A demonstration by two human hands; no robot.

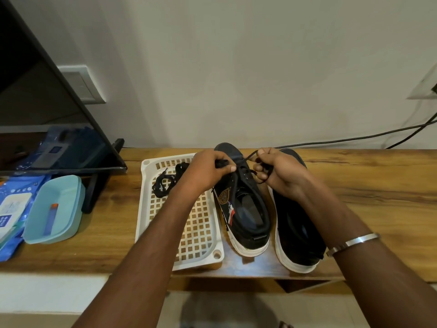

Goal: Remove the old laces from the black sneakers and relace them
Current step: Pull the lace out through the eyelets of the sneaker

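Note:
Two black sneakers with white soles stand side by side on the wooden table, heels toward me. The left sneaker point(243, 209) has a black lace point(248, 158) running through its eyelets. My left hand point(208, 172) pinches one end of this lace over the shoe's front. My right hand point(279, 171) grips the other end, bunched in its curled fingers. The right sneaker point(298, 226) lies partly under my right wrist. A loose black lace point(165, 182) lies coiled in the white basket tray point(201, 235).
A teal plastic box point(54, 209) holding a small blue tube sits at the left, beside blue wipe packets point(11, 209). A dark screen on a stand point(47, 110) leans at the far left. Black cables point(354, 139) run along the wall at the right.

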